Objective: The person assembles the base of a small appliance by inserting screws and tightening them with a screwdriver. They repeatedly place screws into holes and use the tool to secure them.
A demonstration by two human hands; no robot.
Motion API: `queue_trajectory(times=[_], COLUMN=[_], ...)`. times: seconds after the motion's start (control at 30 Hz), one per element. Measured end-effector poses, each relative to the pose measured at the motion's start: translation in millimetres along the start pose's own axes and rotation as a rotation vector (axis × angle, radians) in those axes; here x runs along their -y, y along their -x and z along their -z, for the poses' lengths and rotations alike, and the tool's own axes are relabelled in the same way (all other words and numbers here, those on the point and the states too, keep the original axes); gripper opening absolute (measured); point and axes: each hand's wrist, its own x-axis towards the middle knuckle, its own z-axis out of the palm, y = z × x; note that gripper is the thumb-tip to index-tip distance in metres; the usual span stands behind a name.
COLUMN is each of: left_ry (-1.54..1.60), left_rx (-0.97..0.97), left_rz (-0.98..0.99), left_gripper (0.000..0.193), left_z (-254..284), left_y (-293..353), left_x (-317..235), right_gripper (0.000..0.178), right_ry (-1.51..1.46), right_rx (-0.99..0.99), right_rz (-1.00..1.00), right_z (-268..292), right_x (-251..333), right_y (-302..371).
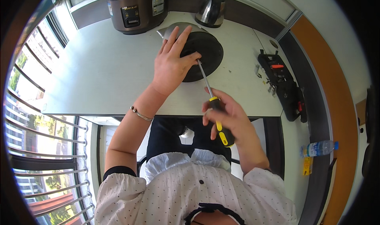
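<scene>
A silver kettle-like vessel point(170, 28) lies on the white table with its round black base point(208, 46) facing me. My left hand point(170, 66) holds it, the fingers spread over its silver side and the thumb on the base. My right hand point(231, 116) grips the black and yellow handle of a screwdriver point(205, 79), some of its fingers loosely curled and slightly blurred. The long metal shaft slants up to the base, and its tip meets the black surface beside my left thumb. The exact spot under the tip is too small to make out.
A brown rice cooker point(136, 12) stands at the back left, and a steel electric kettle point(210, 11) at the back. On the right lie an open black tool case point(280, 76) and several small metal parts point(270, 86). Farther right is a water bottle point(318, 149).
</scene>
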Motion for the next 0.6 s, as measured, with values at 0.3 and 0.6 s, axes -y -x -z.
queue_trajectory(times=[0.3, 0.6], left_ry=[0.100, 0.339], left_rx=[-0.058, -0.184], left_rz=[0.068, 0.104], left_gripper=[0.026, 0.058], left_z=[-5.9, -10.1], left_y=[0.4, 5.4], left_x=[5.0, 6.7], right_gripper=[0.046, 0.038], right_ry=[0.223, 0.524], right_rx=[-0.154, -0.293], right_rz=[0.280, 0.375], right_z=[25.8, 37.0], right_x=[-48.6, -55.6], right_y=[13.8, 16.9])
